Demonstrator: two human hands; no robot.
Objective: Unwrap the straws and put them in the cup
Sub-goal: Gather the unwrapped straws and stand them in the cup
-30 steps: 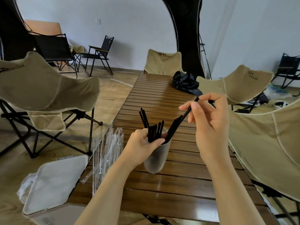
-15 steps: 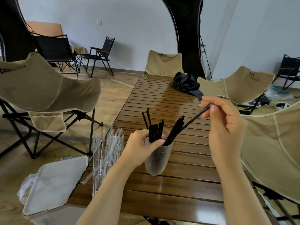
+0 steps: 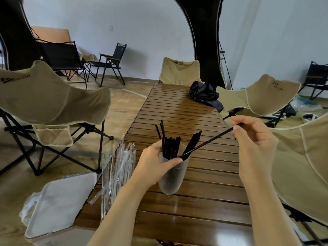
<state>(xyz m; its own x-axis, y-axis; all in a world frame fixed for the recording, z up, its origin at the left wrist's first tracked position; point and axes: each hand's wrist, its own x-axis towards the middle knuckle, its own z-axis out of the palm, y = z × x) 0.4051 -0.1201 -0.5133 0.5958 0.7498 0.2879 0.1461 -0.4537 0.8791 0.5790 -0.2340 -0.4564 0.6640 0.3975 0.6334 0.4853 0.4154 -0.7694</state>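
On chairs (image 3: 53, 96) "WATER CLEAR", L hand (image 3: 156, 166) grips cup (image 3: 171, 181), R hand (image 3: 253, 144) straw (image 3: 209, 141)

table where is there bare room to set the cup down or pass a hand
Bare table slats lie between the cup and the black bag at the far end, and on the near side of the cup. Crowded: the left edge, under the clear wrappers.

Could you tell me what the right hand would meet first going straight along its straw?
Along its straw, the right hand would likely meet the leaning straws in the cup; depth uncertain.
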